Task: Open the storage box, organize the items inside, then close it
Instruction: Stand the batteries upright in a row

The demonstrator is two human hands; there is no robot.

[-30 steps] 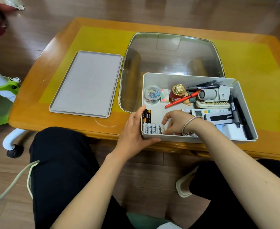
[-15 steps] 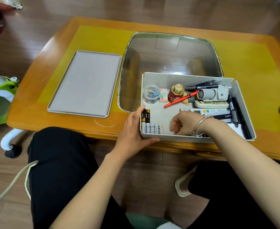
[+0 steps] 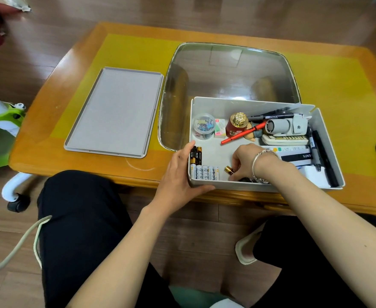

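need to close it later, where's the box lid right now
In the head view the lid lies flat on the table, to the left of the open storage box, with neither hand touching it.

A black-and-white card (image 3: 296, 157) in the box (image 3: 227, 107) reads "ENTE", upside down; print on the batteries (image 3: 204, 172) is too small.

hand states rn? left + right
Left hand: grips the near-left corner of the storage box, thumb along its front wall.
Right hand: inside the box, fingers pinching a gold-and-black battery.
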